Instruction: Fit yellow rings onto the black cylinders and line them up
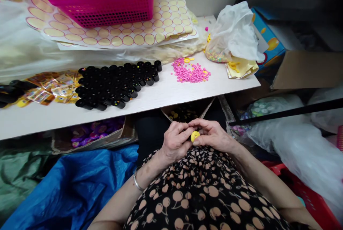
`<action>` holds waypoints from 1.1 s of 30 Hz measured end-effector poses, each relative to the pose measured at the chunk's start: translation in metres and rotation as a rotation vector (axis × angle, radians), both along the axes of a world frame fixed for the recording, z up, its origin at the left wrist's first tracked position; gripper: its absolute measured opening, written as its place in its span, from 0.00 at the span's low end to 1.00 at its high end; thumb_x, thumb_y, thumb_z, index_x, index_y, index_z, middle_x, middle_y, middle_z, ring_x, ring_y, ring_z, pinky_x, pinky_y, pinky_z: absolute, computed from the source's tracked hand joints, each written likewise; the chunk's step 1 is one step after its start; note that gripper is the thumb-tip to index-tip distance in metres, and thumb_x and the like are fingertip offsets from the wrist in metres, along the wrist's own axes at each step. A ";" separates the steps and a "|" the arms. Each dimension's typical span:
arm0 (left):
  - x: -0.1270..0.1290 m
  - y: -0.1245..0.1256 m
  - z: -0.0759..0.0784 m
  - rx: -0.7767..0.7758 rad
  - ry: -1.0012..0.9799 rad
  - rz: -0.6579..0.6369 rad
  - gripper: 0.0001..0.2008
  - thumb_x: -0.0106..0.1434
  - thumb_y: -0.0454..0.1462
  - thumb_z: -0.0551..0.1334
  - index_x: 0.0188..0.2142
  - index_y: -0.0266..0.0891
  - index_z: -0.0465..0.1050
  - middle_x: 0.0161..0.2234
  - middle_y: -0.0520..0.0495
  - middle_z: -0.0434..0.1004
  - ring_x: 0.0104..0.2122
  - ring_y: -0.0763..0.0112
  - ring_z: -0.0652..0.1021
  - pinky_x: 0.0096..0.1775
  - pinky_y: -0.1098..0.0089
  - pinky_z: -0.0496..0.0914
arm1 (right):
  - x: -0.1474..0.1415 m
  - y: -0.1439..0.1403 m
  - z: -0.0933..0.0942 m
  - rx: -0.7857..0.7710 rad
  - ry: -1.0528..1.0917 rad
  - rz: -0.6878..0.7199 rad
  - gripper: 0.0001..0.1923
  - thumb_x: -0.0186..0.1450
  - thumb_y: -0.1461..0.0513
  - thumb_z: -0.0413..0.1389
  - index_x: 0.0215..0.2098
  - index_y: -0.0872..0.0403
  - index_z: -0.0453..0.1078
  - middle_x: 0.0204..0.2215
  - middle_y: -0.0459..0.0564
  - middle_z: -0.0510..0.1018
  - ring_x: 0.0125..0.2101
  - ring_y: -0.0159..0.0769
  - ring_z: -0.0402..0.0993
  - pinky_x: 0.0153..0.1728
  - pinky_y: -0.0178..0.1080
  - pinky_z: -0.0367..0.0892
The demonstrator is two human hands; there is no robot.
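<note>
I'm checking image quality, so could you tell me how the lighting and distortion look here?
Head view: wide-angle bend curves the white tabletop; even light, glare on clear plastic sheeting; corners darken; the small yellow ring between left hand and right hand stays sharp.

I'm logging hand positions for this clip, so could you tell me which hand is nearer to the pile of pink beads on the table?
Right. The right hand sits almost straight below the pile of pink beads; the left hand is further left. Both pinch a yellow ring over the lap.

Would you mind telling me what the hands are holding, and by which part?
Both hands, left and right, pinch a small yellow ring by its rim.
</note>
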State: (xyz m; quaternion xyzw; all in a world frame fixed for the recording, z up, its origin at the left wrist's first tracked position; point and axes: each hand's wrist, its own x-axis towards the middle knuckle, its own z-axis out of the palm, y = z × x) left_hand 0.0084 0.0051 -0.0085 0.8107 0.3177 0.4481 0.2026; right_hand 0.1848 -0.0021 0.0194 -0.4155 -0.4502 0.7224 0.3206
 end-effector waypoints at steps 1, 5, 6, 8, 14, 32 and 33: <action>0.000 0.000 0.000 0.029 0.003 -0.009 0.13 0.54 0.32 0.61 0.41 0.36 0.72 0.34 0.43 0.74 0.32 0.69 0.70 0.33 0.66 0.67 | 0.001 0.000 0.000 -0.021 0.010 0.019 0.25 0.50 0.64 0.64 0.47 0.53 0.67 0.34 0.46 0.72 0.32 0.29 0.68 0.33 0.32 0.66; 0.001 0.000 0.001 0.123 0.007 -0.052 0.11 0.55 0.31 0.60 0.39 0.33 0.72 0.34 0.40 0.74 0.32 0.68 0.70 0.32 0.66 0.67 | 0.002 0.001 0.002 -0.068 0.086 0.119 0.28 0.49 0.64 0.64 0.49 0.54 0.67 0.37 0.47 0.73 0.37 0.31 0.69 0.39 0.34 0.65; 0.001 0.001 0.002 0.138 0.007 -0.066 0.11 0.55 0.31 0.60 0.39 0.33 0.72 0.35 0.40 0.75 0.32 0.68 0.70 0.33 0.65 0.67 | 0.002 0.001 0.002 -0.078 0.108 0.138 0.28 0.50 0.64 0.64 0.49 0.54 0.67 0.37 0.47 0.74 0.38 0.32 0.69 0.39 0.34 0.65; 0.002 0.001 0.002 0.159 -0.008 -0.095 0.12 0.55 0.32 0.60 0.40 0.33 0.71 0.36 0.40 0.75 0.32 0.67 0.70 0.33 0.65 0.68 | 0.000 0.000 0.002 -0.098 0.148 0.145 0.27 0.50 0.64 0.64 0.49 0.56 0.67 0.36 0.47 0.74 0.36 0.31 0.69 0.37 0.33 0.64; 0.003 0.001 -0.002 0.020 -0.077 -0.142 0.10 0.56 0.34 0.61 0.39 0.36 0.72 0.36 0.43 0.76 0.34 0.68 0.69 0.35 0.66 0.69 | -0.008 -0.007 -0.007 -0.110 0.160 -0.001 0.23 0.50 0.64 0.64 0.45 0.57 0.70 0.29 0.45 0.73 0.30 0.28 0.68 0.32 0.31 0.64; 0.001 0.000 -0.002 0.054 -0.071 -0.184 0.10 0.57 0.36 0.60 0.38 0.36 0.73 0.34 0.43 0.76 0.34 0.68 0.69 0.37 0.65 0.67 | -0.009 -0.013 0.000 -0.120 0.143 0.072 0.25 0.45 0.67 0.65 0.42 0.55 0.68 0.30 0.42 0.70 0.28 0.26 0.66 0.28 0.29 0.63; 0.002 0.000 -0.002 0.063 -0.078 -0.194 0.10 0.58 0.36 0.59 0.39 0.36 0.73 0.34 0.43 0.76 0.34 0.68 0.70 0.37 0.65 0.68 | -0.009 -0.014 -0.001 -0.105 0.129 0.059 0.23 0.45 0.67 0.65 0.40 0.56 0.68 0.28 0.42 0.68 0.27 0.25 0.65 0.27 0.29 0.62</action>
